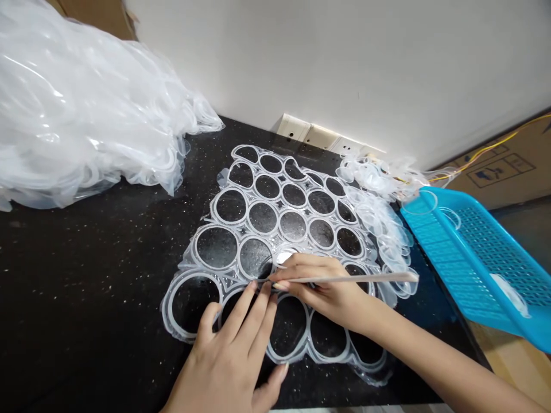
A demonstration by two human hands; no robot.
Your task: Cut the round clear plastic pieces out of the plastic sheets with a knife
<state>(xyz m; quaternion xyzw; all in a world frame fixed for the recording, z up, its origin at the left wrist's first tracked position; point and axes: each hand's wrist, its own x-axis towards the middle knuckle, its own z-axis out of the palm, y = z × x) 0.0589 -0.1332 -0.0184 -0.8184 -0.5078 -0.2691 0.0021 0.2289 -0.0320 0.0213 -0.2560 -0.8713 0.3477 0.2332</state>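
A translucent rubbery sheet of joined rings [263,218] lies flat on the black speckled worktop, with round openings in rows. My left hand [235,350] rests on its near part, fingers stretched out and spread, fingertips pressing the webbing between rings. In a pinch grip, my right hand [327,287] holds a long thin pale tool [379,277] that looks like tweezers. Its tip meets the sheet beside my left fingertips, and its back end points right. The exact tip is partly hidden by my fingers.
A large heap of similar clear sheets [86,109] sits at the left. Loose rings [383,218] pile up on the right, beside a blue plastic basket [482,287] at the worktop edge. Wall sockets [318,136] and a yellow cable [486,150] are behind; a cardboard box [495,172] stands at the right.
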